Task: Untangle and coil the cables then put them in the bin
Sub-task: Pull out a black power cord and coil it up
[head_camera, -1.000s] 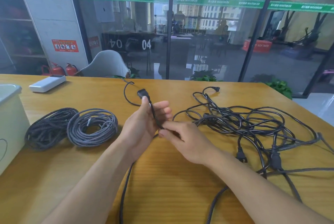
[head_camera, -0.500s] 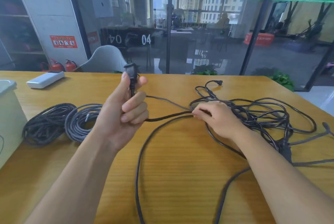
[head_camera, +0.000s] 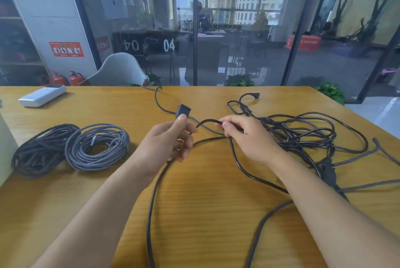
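Observation:
My left hand (head_camera: pixel 168 146) grips a black braided cable just below its plug end (head_camera: pixel 183 111), thumb pressed on the plug. From that hand the braided cable (head_camera: pixel 151 202) runs down toward the near table edge. My right hand (head_camera: pixel 249 137) pinches a loop of the same cable a short way to the right. A tangle of black cables (head_camera: pixel 307 133) lies on the right of the table. Two coiled cables sit at the left, a dark one (head_camera: pixel 41 148) and a grey one (head_camera: pixel 97 146). A sliver of the pale bin (head_camera: pixel 4 155) shows at the left edge.
A white box-shaped device (head_camera: pixel 42 95) lies at the far left of the wooden table (head_camera: pixel 205 213). A grey chair (head_camera: pixel 121 70) stands behind the table's far edge, before a glass wall. Loose cable ends trail off the right edge.
My left hand has come down and toward the middle with the plug. My right hand has drawn back from the tangle and lifted a loop of the cable toward the left hand.

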`<state>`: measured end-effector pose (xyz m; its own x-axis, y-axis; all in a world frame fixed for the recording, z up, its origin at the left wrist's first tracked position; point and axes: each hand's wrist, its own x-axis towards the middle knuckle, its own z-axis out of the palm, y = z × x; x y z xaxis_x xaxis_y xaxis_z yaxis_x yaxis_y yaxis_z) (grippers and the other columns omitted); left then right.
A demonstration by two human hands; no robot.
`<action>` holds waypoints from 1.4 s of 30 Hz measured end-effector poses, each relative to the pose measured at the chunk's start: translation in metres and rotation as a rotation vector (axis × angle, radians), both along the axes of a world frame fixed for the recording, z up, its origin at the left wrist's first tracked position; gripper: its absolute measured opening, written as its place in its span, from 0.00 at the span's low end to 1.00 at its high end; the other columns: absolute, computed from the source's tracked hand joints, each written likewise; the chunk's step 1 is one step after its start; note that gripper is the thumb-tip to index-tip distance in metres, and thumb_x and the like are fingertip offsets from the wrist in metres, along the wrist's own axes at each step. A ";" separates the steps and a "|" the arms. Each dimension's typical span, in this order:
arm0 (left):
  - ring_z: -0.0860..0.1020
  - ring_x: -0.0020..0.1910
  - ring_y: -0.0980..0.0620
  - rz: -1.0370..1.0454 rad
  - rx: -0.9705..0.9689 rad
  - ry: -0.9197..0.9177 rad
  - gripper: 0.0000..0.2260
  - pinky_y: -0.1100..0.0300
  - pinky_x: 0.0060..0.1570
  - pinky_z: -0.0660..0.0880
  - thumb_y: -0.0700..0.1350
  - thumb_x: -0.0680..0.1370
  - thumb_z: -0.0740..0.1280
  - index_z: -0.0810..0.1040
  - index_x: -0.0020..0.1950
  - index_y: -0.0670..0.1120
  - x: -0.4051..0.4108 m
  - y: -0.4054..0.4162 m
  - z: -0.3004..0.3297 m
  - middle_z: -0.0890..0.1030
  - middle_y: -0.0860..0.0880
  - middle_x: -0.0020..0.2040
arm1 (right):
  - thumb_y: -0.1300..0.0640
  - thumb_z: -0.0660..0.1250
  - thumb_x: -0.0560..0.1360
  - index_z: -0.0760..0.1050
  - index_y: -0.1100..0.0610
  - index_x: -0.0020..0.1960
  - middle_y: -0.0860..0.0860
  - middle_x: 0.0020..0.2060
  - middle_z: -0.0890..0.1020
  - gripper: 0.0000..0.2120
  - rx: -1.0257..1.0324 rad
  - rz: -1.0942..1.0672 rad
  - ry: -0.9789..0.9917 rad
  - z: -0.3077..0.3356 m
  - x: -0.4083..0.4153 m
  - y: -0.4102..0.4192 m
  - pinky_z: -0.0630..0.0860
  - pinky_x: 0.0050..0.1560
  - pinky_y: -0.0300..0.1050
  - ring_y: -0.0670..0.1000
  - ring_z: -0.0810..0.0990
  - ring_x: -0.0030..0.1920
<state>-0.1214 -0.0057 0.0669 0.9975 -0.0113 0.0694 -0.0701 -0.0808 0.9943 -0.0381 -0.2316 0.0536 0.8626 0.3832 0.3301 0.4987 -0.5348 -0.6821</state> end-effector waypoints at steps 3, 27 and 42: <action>0.80 0.37 0.49 0.011 0.061 0.019 0.19 0.57 0.37 0.75 0.55 0.86 0.61 0.83 0.57 0.42 0.003 -0.004 -0.009 0.81 0.47 0.41 | 0.56 0.62 0.86 0.81 0.47 0.66 0.39 0.48 0.86 0.13 0.044 0.101 0.071 0.000 -0.004 0.004 0.76 0.60 0.40 0.38 0.82 0.54; 0.83 0.59 0.55 0.235 -0.191 0.128 0.26 0.58 0.58 0.79 0.59 0.85 0.60 0.69 0.77 0.45 0.028 0.031 -0.025 0.83 0.49 0.64 | 0.53 0.68 0.83 0.78 0.57 0.38 0.51 0.34 0.78 0.15 -0.032 0.242 0.189 0.014 -0.021 0.005 0.72 0.43 0.43 0.48 0.74 0.35; 0.80 0.40 0.53 0.298 -0.180 0.185 0.32 0.60 0.38 0.76 0.48 0.81 0.72 0.64 0.80 0.42 0.049 0.044 -0.037 0.88 0.48 0.51 | 0.60 0.70 0.81 0.78 0.70 0.41 0.55 0.34 0.79 0.15 -0.297 0.685 0.551 0.026 -0.025 0.004 0.75 0.47 0.43 0.51 0.76 0.38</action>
<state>-0.0721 0.0383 0.0295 0.9512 0.2764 -0.1371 0.1116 0.1063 0.9881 -0.0636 -0.2280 0.0792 0.4224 0.8705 -0.2525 0.4168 -0.4339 -0.7987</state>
